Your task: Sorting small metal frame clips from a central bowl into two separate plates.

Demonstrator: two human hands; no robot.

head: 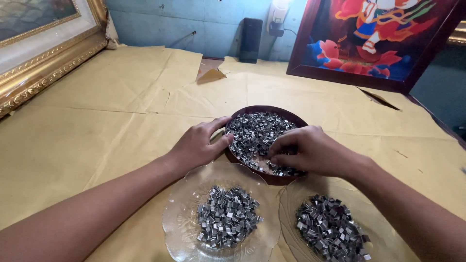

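Note:
A dark brown round bowl (272,110) full of small shiny metal clips (257,127) sits on the paper-covered table. My left hand (200,143) grips the bowl's left rim, thumb on the edge. My right hand (310,150) reaches into the bowl from the right, fingertips curled down among the clips; whether it pinches any is hidden. Nearer me stand two clear glass plates: the left plate (177,218) and the right plate (291,194), each holding a heap of the same metal clips.
Tan paper (111,111) covers the table, torn in places. A gold-framed picture (43,63) leans at the far left, a dark-framed colourful picture (374,43) at the far right. A black box (251,40) stands against the blue wall.

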